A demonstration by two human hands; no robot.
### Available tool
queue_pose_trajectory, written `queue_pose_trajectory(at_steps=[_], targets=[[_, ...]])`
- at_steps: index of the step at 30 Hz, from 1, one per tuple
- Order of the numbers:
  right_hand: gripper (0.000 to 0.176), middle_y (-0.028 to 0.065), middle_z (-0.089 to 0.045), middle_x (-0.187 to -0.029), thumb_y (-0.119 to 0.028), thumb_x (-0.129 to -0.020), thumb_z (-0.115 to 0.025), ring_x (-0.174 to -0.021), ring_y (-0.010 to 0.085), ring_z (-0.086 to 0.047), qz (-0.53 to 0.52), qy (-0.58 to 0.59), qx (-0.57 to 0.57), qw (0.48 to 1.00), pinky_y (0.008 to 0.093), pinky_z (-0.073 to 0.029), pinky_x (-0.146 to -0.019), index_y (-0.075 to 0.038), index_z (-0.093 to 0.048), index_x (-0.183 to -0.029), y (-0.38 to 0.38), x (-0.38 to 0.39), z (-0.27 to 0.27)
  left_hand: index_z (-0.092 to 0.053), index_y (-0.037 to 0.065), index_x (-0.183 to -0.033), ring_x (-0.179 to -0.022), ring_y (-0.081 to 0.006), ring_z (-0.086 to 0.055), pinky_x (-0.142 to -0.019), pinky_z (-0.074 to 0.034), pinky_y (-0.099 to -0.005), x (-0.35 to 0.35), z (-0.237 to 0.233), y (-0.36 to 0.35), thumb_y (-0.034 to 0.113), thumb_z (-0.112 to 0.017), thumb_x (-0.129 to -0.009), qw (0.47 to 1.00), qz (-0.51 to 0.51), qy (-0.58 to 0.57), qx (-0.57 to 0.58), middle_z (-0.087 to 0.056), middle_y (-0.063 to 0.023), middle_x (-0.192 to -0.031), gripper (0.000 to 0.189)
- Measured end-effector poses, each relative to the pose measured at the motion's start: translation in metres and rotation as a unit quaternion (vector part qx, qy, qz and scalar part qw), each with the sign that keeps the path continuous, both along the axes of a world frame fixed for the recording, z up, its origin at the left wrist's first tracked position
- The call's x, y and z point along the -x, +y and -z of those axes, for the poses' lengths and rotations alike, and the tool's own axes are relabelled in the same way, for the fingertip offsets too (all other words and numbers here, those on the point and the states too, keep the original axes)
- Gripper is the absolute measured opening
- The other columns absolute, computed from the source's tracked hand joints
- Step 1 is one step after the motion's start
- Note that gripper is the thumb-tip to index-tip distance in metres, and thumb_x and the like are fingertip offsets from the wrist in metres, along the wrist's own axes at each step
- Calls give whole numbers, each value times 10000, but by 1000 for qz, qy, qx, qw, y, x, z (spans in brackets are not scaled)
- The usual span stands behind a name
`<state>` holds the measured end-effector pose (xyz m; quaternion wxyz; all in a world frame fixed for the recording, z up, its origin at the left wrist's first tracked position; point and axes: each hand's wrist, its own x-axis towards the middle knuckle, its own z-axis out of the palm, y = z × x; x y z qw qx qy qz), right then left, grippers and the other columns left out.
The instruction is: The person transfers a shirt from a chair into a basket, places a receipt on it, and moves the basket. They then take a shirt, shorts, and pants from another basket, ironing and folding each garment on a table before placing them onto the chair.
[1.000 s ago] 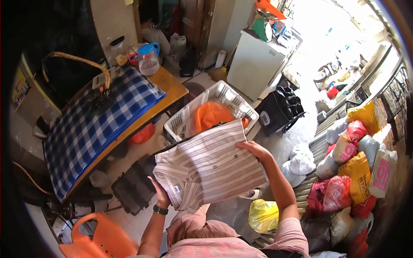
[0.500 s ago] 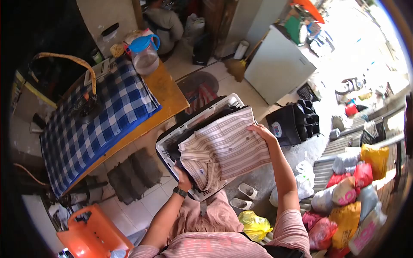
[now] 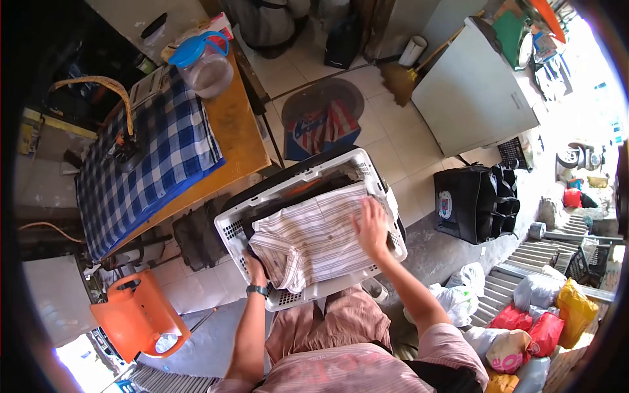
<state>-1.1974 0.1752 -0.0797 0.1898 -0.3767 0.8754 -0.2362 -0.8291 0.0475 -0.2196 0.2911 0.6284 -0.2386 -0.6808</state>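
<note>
Right hand [image 3: 372, 229] is laid flat, fingers spread, on the folded striped shirt [image 3: 314, 245], nothing clasped; left hand [image 3: 254, 267] is tucked under its collar end at the basket [image 3: 295, 300] near-left corner, closure hidden; shirt's long axis runs hand to hand.

We cannot see the fingers of the left hand [image 3: 254, 268], tucked under the striped shirt [image 3: 314, 239] at lower centre, which also hides most of what lies in the basket [image 3: 229, 232], while the top edge cuts off another person [image 3: 265, 19].
</note>
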Motion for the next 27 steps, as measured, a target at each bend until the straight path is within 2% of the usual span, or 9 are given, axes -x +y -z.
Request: queue_pose_trajectory(at_steps=[2, 4, 7, 12, 14, 16, 17, 21, 27], targets=[[670, 271, -272, -1475, -395, -897, -568, -1367, 431, -271, -150, 125, 53, 979, 513, -212, -1125, -108, -325, -1451, -2, -14, 3, -288, -50, -1428, -1349, -359, -327, -1099, -279, -403, 39, -58, 24, 449, -329, -1007, 942, -10, -269, 201, -322, -229, -1472, 655], [715, 258, -175, -1521, -445, -888, -557, -1422, 413, -133, -156, 106, 58, 980, 523, -117, -1151, -145, -288, -1479, -12, -19, 25, -288, 26, -1457, -1388, -415, -225, -1128, -182, -519, 68, -100, 43, 444, -417, -967, 743, 178, -481, 431, -235, -232, -1512, 657], [717, 248, -117, -1540, -437, -892, -557, -1432, 415, -84, -171, 88, 38, 981, 512, -85, -1158, -159, -270, -1487, -23, -7, 44, -262, 181, -1495, -1431, -424, -79, -1093, 18, -662, 102, -112, 61, 541, -508, -876, 558, 477, -512, 447, -111, -198, -1561, 757], [502, 242, -494, -1263, -355, -888, -603, -1151, 399, -476, -85, 29, 149, 985, 480, -391, -944, -22, -495, -1248, 24, 25, -4, -252, 182, -1499, -1443, -398, -63, -1096, 48, -643, 112, -103, 56, 568, -501, -872, 544, 534, -498, 413, -105, -176, -1569, 778], [426, 178, -582, -960, -385, -883, -616, -896, 320, -540, 210, 164, 208, 941, 436, -422, -803, 10, -551, -1029, 43, 43, 4, -245, 193, -1502, -1444, -383, -86, -1093, 36, -651, 106, -113, 53, 551, -502, -881, 546, 548, -484, 409, -102, -180, -1568, 762], [532, 137, -563, -832, -503, -876, -609, -800, 281, -533, 394, -82, 133, 906, 415, -423, -776, 24, -552, -920, 68, 72, 42, -237, 162, -1503, -1443, -372, -110, -1090, 27, -656, 99, -119, 58, 527, -512, -885, 526, 533, -497, 439, -87, -201, -1564, 769], [661, 83, -516, -743, -643, -844, -568, -744, 222, -513, 407, -389, 86, 822, 388, -426, -720, 14, -555, -908, 86, 92, 71, -232, 142, -1502, -1442, -373, -113, -1089, 27, -656, 92, -115, 61, 519, -515, -886, 542, 520, -489, 443, -81, -214, -1561, 776], [587, 70, -643, -948, -573, -836, -636, -804, 146, -562, 363, -595, 206, 687, 298, -428, -717, -20, -630, -1033, 79, 107, 30, -209, 83, -1498, -1441, -384, -100, -1095, 27, -647, 85, -122, 68, 460, -533, -893, 581, 497, -472, 439, -74, -258, -1545, 783], [272, 43, -662, -973, -174, -804, -755, -878, 113, -591, 261, -463, 288, 797, 268, -454, -781, -30, -665, -1015, 60, 69, 7, -203, 79, -1494, -1438, -399, -89, -1101, 14, -637, 76, -126, 79, 368, -535, -911, 647, 436, -439, 447, -73, -271, -1540, 730]])
